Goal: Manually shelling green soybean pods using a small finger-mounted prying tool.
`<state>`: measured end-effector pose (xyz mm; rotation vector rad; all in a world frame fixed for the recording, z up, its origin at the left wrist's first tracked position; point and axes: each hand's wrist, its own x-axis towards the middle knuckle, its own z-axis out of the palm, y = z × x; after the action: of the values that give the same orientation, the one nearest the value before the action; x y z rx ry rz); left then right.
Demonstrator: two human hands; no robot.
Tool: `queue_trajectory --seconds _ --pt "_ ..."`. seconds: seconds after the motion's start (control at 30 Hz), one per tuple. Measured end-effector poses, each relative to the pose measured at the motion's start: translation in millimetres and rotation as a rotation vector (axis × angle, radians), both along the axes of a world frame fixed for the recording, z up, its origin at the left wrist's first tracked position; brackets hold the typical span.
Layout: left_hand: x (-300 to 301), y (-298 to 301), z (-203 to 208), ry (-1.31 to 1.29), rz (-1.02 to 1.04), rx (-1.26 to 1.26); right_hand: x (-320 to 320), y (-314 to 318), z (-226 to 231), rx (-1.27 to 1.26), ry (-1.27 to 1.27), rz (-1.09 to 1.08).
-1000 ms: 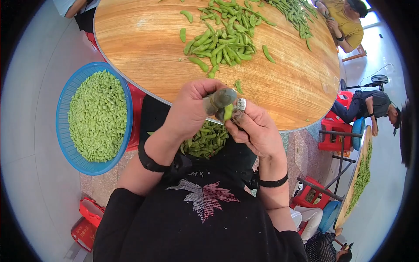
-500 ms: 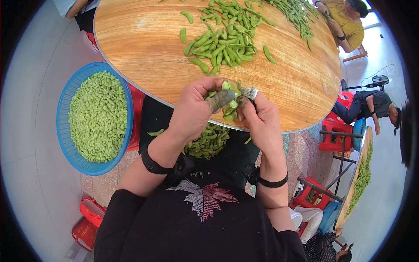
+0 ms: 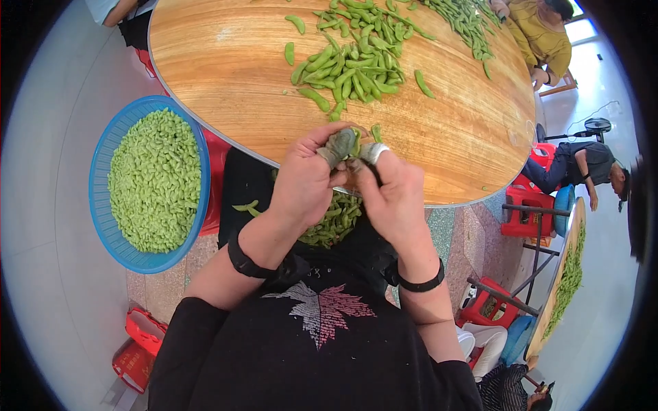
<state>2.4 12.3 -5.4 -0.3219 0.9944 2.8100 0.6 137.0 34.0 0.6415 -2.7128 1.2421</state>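
Observation:
My left hand (image 3: 308,175) is closed round a green edamame pod (image 3: 356,142), its thumb in a dirty grey cover. Close against it, my right hand (image 3: 394,192) pinches with thumb and a white-wrapped forefinger; another pod (image 3: 375,133) pokes up beside that finger. What lies between the fingertips is mostly hidden. Both hands are over the near edge of the round wooden table (image 3: 233,75). Just beyond them lies a heap of whole pods (image 3: 360,68). Below, on my lap, sits a pile of pods or husks (image 3: 334,222).
At my left stands a blue plastic basket (image 3: 100,198) filled with shelled green beans (image 3: 152,181). More pods (image 3: 462,31) lie at the table's far right, near a person in yellow (image 3: 541,38). Red stools (image 3: 528,216) and a second table (image 3: 548,322) are at the right.
My hands have drawn closer together, and the split pods seen between them are now mostly covered by my fingers. My right hand has shifted left and slightly down.

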Motion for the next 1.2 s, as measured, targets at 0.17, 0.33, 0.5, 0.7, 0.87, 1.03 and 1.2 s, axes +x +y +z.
queue_trajectory --seconds 0.17,0.33,0.5,0.7,0.87,1.03,1.2 --pt "0.4 -12.8 6.4 0.006 -0.037 0.106 -4.8 5.7 -13.5 -0.483 -0.430 -0.052" --pt "-3.5 -54.9 7.8 0.058 0.160 -0.026 -17.7 35.3 17.1 0.102 -0.523 0.570" --pt "-0.2 -57.8 9.0 0.143 0.177 -0.036 -29.6 -13.7 9.7 0.180 -0.198 -0.009" --pt "1.7 -50.6 7.9 0.103 0.021 -0.096 -46.2 -26.6 -12.9 0.447 0.079 -0.224" --pt "4.0 -36.5 9.7 0.043 -0.149 -0.005 -27.5 -5.4 -6.3 -0.111 -0.126 -0.154" --pt "3.0 -30.4 4.5 0.068 -0.143 -0.036 -4.9 4.8 4.4 -0.477 -0.645 0.014" --pt "4.3 -29.9 8.3 0.095 -0.152 -0.078 0.4 17.3 11.9 -0.659 -0.847 0.190"
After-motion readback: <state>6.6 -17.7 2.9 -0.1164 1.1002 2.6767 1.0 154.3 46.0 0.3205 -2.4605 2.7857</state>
